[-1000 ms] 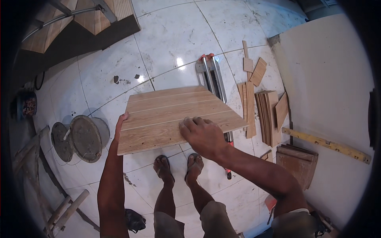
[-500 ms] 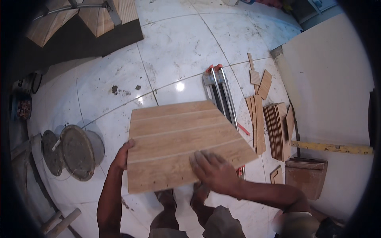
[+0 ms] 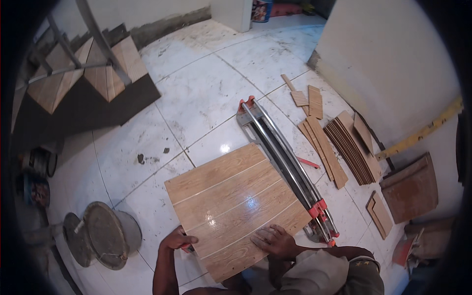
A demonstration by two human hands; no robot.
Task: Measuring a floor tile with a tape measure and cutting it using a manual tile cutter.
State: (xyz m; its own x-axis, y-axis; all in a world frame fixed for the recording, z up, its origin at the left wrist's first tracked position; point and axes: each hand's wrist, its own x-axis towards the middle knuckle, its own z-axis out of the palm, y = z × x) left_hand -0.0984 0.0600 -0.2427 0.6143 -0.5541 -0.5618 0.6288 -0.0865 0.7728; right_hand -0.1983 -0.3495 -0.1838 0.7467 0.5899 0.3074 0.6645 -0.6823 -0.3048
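Note:
A wood-look floor tile (image 3: 238, 206) with pale stripes lies tilted in front of me, its right corner beside the rails of a manual tile cutter (image 3: 280, 152). My right hand (image 3: 275, 242) rests on the tile's near right part, fingers spread over its surface. At the tile's left edge, my left hand (image 3: 178, 240) is closed around a small red and dark object (image 3: 187, 247). Its kind is mostly hidden by the fingers. The cutter has twin chrome rails and red end fittings, and stands on the white floor.
Cut tile strips (image 3: 322, 152) and a stack of tile pieces (image 3: 351, 147) lie to the right, near a yellow level (image 3: 423, 130) by the wall. A red pencil-like stick (image 3: 309, 162) is beside the cutter. Mortar-stained buckets (image 3: 105, 236) stand left; stairs (image 3: 83, 105) rise far left.
The tile has turned and moved down beside the cutter. My left hand has left the tile's side and now holds a red object. My right hand stays on the tile. The view has shifted.

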